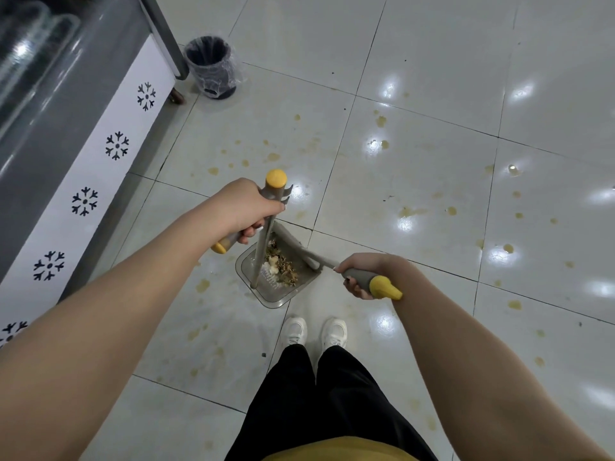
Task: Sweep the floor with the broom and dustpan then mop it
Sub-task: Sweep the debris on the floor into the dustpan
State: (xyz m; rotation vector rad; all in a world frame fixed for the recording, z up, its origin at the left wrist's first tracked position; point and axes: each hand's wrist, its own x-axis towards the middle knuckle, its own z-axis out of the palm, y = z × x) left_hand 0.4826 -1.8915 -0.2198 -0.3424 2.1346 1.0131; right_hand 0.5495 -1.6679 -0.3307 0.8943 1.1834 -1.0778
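Observation:
A grey dustpan (278, 296) rests on the tiled floor just in front of my white shoes, with a pile of brownish and white debris (279, 267) inside it. My left hand (244, 207) is closed around the dustpan's upright grey pole (261, 247), which has a yellow cap; a short grey grip with a yellow end also sticks out below that hand. My right hand (361, 276) grips the yellow-tipped handle of the grey broom (299, 247). The broom slants down leftward, and its head lies inside the pan against the debris.
A small dark bin (213, 66) lined with clear plastic stands ahead on the left. A white freezer cabinet (83, 181) with snowflake marks runs along the left side. Several yellowish stains (412, 211) dot the glossy tiles ahead and to the right.

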